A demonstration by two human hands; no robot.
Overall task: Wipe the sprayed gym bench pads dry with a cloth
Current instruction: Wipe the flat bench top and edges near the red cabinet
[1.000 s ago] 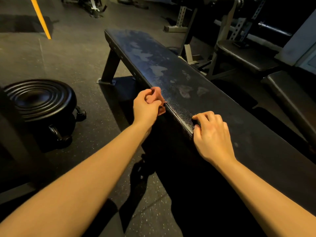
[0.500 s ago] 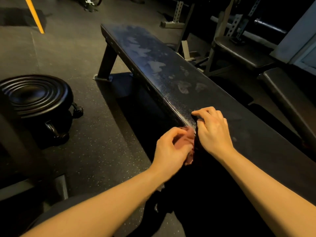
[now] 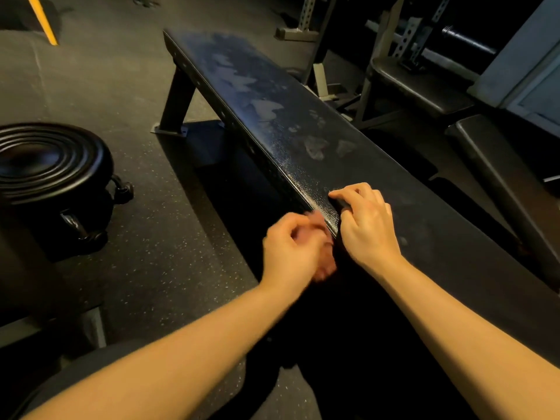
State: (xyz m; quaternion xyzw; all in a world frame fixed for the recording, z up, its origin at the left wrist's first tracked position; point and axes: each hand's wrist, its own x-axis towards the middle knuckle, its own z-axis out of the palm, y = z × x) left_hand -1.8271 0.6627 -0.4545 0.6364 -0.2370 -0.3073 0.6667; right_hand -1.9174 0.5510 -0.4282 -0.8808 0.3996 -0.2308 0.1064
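Note:
A long black flat bench pad (image 3: 303, 125) runs from the far left to the near right, with pale wet patches and fine droplets on its top. My left hand (image 3: 288, 253) grips a small reddish cloth (image 3: 322, 265) against the pad's near side edge; the hand is motion-blurred. My right hand (image 3: 366, 228) rests on the pad's top edge just right of the cloth, its fingers curled over the rim.
A black round wheeled stool (image 3: 51, 168) stands on the speckled rubber floor at the left. Another bench seat (image 3: 421, 83) and an inclined pad (image 3: 509, 177) sit to the right, with rack uprights behind. A yellow post (image 3: 42, 19) stands at far left.
My left hand with the cloth slid along the pad's side edge toward me, ending right beside my right hand. My right hand stayed on the edge.

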